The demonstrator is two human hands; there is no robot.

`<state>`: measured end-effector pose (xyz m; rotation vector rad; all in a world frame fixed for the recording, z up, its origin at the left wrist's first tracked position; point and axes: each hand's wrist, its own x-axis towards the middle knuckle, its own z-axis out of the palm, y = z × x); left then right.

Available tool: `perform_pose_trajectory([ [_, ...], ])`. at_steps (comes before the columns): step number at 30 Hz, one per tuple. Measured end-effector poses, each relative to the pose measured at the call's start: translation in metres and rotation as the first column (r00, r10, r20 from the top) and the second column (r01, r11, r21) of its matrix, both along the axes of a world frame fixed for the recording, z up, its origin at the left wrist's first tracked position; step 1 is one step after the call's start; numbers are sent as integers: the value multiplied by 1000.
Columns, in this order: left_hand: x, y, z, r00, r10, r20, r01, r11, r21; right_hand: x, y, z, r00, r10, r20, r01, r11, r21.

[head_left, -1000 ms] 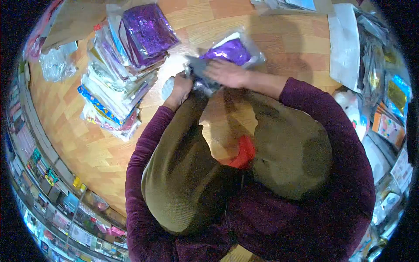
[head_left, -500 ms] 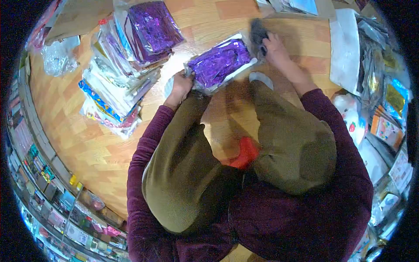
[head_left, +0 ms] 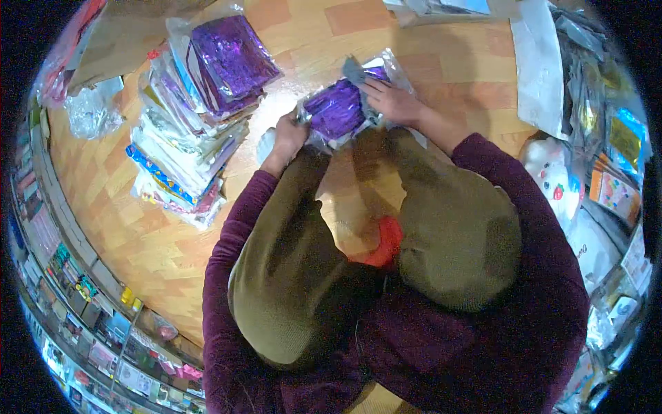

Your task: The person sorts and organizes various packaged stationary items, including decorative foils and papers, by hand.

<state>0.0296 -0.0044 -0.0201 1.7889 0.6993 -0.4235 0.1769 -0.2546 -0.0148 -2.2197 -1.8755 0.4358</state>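
A clear plastic packet with shiny purple foil-like material (head_left: 336, 109) lies on the floor just beyond my feet. My left hand (head_left: 287, 138) is closed on its near left corner. My right hand (head_left: 394, 103) rests over the packet's right part, fingers bent round a grey cloth (head_left: 354, 70) that touches the plastic. Part of the packet and cloth is hidden under that hand. To the left, a fanned stack of flat plastic packets (head_left: 186, 155) stands on the floor, with a similar purple packet (head_left: 234, 55) at its far end.
Crumpled clear plastic (head_left: 95, 110) lies at the far left beside a cardboard piece (head_left: 131, 34). Shelves of small goods (head_left: 89, 303) curve along the left. More packets (head_left: 620, 145) and a white bag with a printed face (head_left: 552, 176) line the right. Something red (head_left: 386, 241) lies between my legs.
My right hand has brought the grey cloth leftward from beside the packet onto its right part. My left hand keeps its hold on the packet's corner. The view has shifted slightly.
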Motion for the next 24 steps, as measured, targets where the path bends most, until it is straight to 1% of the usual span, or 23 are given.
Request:
perform_pose_trajectory([
  [1,-1,-2,-2,999,23,39,-22,999,-24,4,-10,-7,1000,-1,9,1,1000,3],
  [2,-3,-4,-2,996,50,71,-46,998,-51,3,-23,-20,992,-103,75,104,995,-9],
  [3,-4,-4,2,996,-2,91,5,999,-35,3,-29,-20,969,-203,139,206,978,-13],
  [4,-4,-2,2,996,0,88,3,999,-35,9,-38,-20,970,-201,136,205,979,-14],
  [5,-7,-1,1,990,5,144,-1,1000,-31,17,-40,-2,951,-294,95,309,922,-233],
  [6,-8,1,2,979,12,203,-7,1000,-27,23,-45,9,918,-388,79,381,812,-443],
  [7,-7,5,3,978,17,207,-11,1000,-28,28,-54,10,920,-384,82,379,813,-442],
  [8,-5,11,6,976,50,211,-48,999,-15,36,-65,10,858,-501,109,509,804,-309],
  [9,-4,14,13,973,85,213,-86,996,-3,43,-73,9,783,-611,114,621,765,-170],
  [10,9,13,54,980,17,198,-55,981,187,47,-76,8,787,-606,117,617,768,-172],
  [11,16,12,72,927,-54,371,-72,945,319,51,-78,6,621,-784,1,782,619,-77],
  [12,20,12,85,845,-146,515,-114,891,440,56,-81,3,418,-898,-136,906,423,-14],
  [13,25,14,105,847,-140,512,-118,891,439,66,-88,-2,455,-890,-35,890,455,-9],
  [14,34,18,125,730,-373,572,-31,819,574,66,-84,3,460,-888,-34,888,460,-7],
  [15,38,18,135,568,-587,577,20,710,703,66,-76,14,402,-915,-37,915,403,-19],
  [16,38,16,136,568,-585,579,15,711,703,65,-72,23,341,-939,-39,939,342,-32],
  [17,37,12,138,514,-676,529,48,638,769,66,-70,26,342,-939,-38,939,343,-30],
  [18,37,9,138,457,-757,467,77,557,827,65,-69,28,313,-942,-123,948,317,-16],
  [19,31,11,124,455,-816,357,183,478,859,63,-68,29,282,-937,-209,957,290,-9],
  [20,25,12,108,458,-816,353,187,476,859,62,-66,32,281,-936,-212,957,290,-13],
  [22,11,14,71,526,-828,197,324,409,853,62,-62,37,315,-907,-279,945,326,5],
  [23,-3,18,50,592,-792,149,352,421,836,62,-62,35,315,-907,-280,945,328,3],
  [24,-6,19,51,595,-790,150,352,424,834,63,-62,33,339,-906,-252,936,351,-3],
])
